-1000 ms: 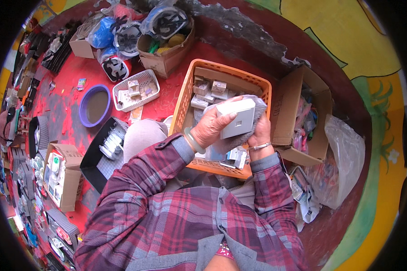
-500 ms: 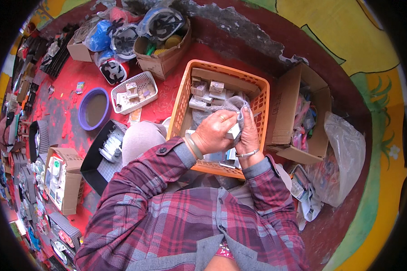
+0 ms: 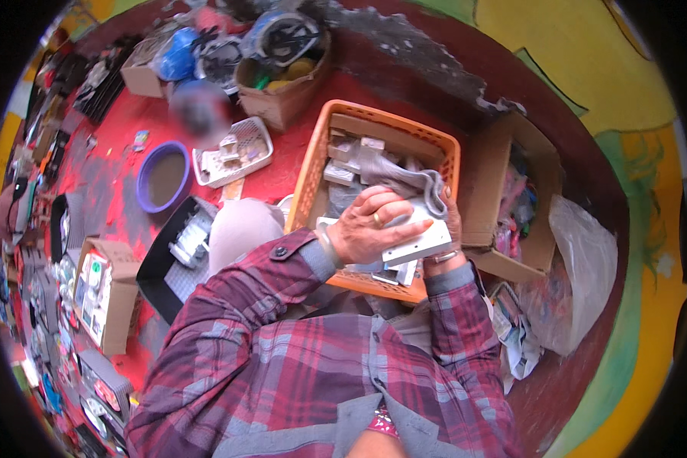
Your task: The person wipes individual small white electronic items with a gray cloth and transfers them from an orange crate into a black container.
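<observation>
So, left hand (image 3: 370, 227) clasps the white boxy item (image 3: 417, 250) over the orange basket's (image 3: 311, 180) near edge, toward its right corner; grey cloth (image 3: 401, 175) bunched beyond; right hand (image 3: 454, 219) at item's right side, grip mostly hidden, can't tell. I'd brace the item's edges, keep cloth flat.

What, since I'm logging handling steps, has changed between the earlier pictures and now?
The white switch-like fitting moved toward the torso and turned its narrow side to view. The left hand now lays fingers over it; the grey cloth spreads beyond it, leftward. The right hand stays beside it, the orange basket in place.
</observation>
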`<state>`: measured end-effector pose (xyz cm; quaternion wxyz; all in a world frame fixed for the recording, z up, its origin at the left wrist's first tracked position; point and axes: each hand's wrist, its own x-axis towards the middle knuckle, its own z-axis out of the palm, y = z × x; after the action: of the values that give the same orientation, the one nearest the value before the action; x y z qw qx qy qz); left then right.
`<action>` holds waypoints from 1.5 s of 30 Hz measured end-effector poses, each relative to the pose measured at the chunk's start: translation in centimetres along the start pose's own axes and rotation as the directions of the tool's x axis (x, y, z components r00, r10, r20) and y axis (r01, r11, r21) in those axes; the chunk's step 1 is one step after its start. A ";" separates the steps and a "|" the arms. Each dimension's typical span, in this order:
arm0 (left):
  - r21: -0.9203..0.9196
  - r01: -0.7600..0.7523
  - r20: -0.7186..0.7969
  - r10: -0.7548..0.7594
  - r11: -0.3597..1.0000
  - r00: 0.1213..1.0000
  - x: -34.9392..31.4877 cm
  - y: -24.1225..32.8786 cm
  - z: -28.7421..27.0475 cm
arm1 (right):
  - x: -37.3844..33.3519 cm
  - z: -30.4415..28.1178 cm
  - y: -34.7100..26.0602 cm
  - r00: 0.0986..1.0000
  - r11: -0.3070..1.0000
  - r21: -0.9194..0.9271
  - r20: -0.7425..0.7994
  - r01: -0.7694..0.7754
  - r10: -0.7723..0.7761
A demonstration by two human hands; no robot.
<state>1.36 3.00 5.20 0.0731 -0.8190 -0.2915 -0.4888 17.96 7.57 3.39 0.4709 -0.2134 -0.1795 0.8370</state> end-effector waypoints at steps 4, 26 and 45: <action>-0.194 0.339 -0.024 -0.350 0.921 0.936 0.0 0.4 -0.6 | -0.2 1.5 -0.4 0.980 0.983 -0.103 -0.119 0.149 -0.161; -0.545 0.821 -0.396 -0.916 0.170 -0.073 -28.3 1.3 -27.7 | -5.5 -6.3 3.0 0.948 0.968 -0.211 -0.310 -0.137 0.066; 0.200 0.805 -0.165 -0.829 -0.559 -0.535 -44.2 -2.3 -11.5 | -6.1 -9.4 6.3 0.788 0.904 -0.222 -0.591 -0.366 0.174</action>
<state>-24.19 -17.76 -26.57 -0.3091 -0.1428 -0.9151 -0.2162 21.26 0.13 -6.52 0.3345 -0.5462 -0.1364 0.7557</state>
